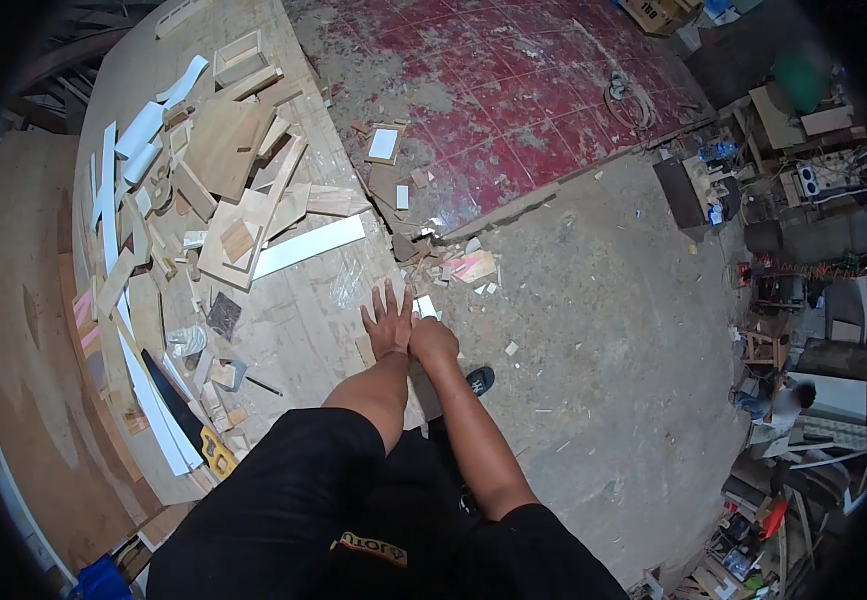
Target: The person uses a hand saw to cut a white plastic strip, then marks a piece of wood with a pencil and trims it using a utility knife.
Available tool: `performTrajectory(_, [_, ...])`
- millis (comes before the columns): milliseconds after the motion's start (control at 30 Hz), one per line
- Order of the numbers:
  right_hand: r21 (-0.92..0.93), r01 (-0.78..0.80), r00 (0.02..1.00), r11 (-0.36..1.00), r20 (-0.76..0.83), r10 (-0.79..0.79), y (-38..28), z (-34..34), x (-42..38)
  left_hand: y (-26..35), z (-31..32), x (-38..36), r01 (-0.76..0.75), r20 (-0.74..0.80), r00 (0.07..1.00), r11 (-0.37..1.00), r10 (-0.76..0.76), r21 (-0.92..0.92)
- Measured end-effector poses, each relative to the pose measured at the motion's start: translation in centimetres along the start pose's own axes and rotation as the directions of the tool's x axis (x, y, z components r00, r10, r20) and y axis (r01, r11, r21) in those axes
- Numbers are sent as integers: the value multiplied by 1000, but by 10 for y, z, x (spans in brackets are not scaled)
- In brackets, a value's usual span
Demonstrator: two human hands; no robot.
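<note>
My left hand (388, 322) lies palm down near the right edge of the wooden worktable (303, 330), its fingers spread. Right beside it, at the table edge, is my right hand (434, 341), with its fingers curled closed; whatever they hold, if anything, is hidden. A small white piece (425, 307) shows just beyond my right knuckles. Farther up the table, a long white strip (309, 247) lies beside a pile of wood offcuts (223, 150).
A handsaw with a yellow handle (217, 453) lies at the table's lower left, near a dark pencil-like stick (264, 386). Scraps dot the concrete floor (593, 330). Another person (775, 402) is at the far right among cluttered materials.
</note>
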State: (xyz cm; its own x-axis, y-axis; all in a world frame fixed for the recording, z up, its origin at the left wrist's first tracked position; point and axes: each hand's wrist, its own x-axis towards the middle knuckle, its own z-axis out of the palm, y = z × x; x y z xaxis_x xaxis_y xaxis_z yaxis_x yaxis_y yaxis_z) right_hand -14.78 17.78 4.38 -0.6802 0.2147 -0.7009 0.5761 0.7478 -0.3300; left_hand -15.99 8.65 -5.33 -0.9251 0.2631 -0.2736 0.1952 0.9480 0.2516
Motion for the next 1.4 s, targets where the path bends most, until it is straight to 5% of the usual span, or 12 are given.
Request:
performTrajectory(333, [56, -148, 988, 987, 45, 146, 32, -5, -84, 15, -30, -13, 35, 66, 997, 996, -41, 84])
performTrajectory(467, [6, 27, 998, 1000, 64, -28, -1, -30, -54, 8, -17, -8, 28, 14, 999, 996, -30, 88])
performTrajectory(567, [30, -54, 993, 998, 108, 50, 3, 2, 7, -1, 5, -1, 20, 20, 1000, 998, -21, 60])
performTrajectory(667, [39, -64, 996, 997, 61, 62, 3, 7, 3, 0, 0, -3, 20, 37, 999, 998, -22, 56])
performTrajectory(767, [-80, 113, 993, 990, 42, -110, 11, -2, -41, 12, -26, -9, 18, 28, 999, 998, -19, 57])
performTrajectory(833, [37, -120, 992, 992, 41, 119, 17, 5, -57, 16, -29, -12, 18, 8, 1000, 999, -18, 49])
performTrajectory(967, [41, -162, 987, 986, 32, 160, 15, 4, -57, 15, -27, -9, 43, 21, 999, 994, -45, 98])
performTrajectory(1033, [-64, 103, 992, 993, 82, -97, 11, -5, -39, 11, -17, -7, 51, 20, 998, 993, -53, 102])
performTrajectory(1067, [-63, 103, 992, 993, 82, -97, 7, -6, -28, 7, -11, -4, 43, 27, 999, 996, -46, 83])
performTrajectory(1133, [70, -42, 999, 997, -6, 42, 2, 2, -3, 2, 0, -1, 35, 30, 999, 997, -37, 65])
performTrajectory(1400, [80, -85, 996, 993, -3, 86, 32, 7, -60, 16, -25, -10, 46, 14, 999, 994, -48, 102])
